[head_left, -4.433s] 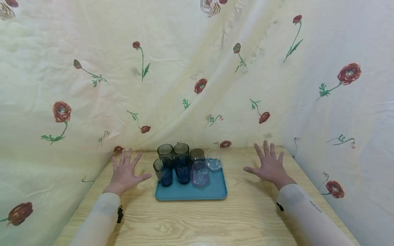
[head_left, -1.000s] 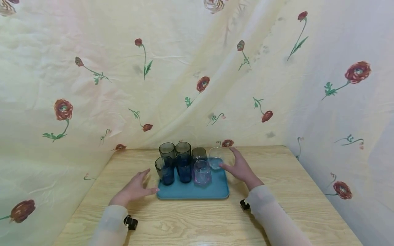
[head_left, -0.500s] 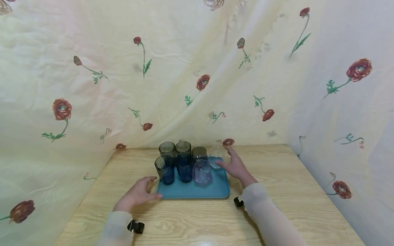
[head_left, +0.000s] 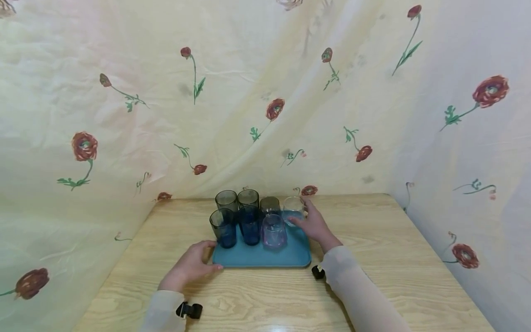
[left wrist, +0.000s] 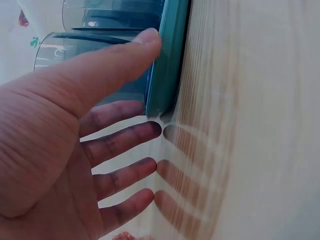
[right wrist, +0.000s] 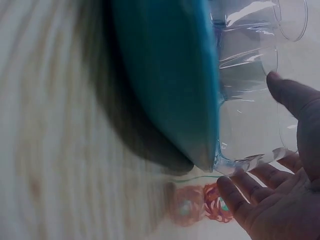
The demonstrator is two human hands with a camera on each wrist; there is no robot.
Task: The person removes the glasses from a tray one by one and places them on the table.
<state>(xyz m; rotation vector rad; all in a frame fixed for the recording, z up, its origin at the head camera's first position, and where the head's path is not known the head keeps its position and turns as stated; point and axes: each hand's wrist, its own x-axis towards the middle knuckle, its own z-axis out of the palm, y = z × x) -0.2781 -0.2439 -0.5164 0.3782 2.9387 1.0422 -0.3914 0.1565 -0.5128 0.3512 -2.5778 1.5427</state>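
A blue tray [head_left: 265, 259] lies on the wooden table, bearing several upright drinking glasses. Tall smoky-grey glasses [head_left: 223, 226] stand on its left half. To their right are a short brownish glass [head_left: 270, 204], a short pinkish faceted glass [head_left: 274, 233] and a short clear glass [head_left: 293, 210]. My left hand [head_left: 188, 267] is at the tray's front left corner, thumb tip right at the rim, the other fingers extended past the left end. My right hand [head_left: 316, 223] is beside the clear glass, thumb in front and fingers behind it, loosely spread in the right wrist view.
The wooden table [head_left: 265, 299] reaches back to a cream floral cloth [head_left: 232, 115] that hangs behind it and on both sides. A black strap clip [head_left: 189, 310] sits at the left wrist and another clip [head_left: 318, 272] at the right.
From spread wide on either side, both hands have come in to the tray. Lately the left hand slid toward the front left corner, and the right hand closed in on the clear glass.
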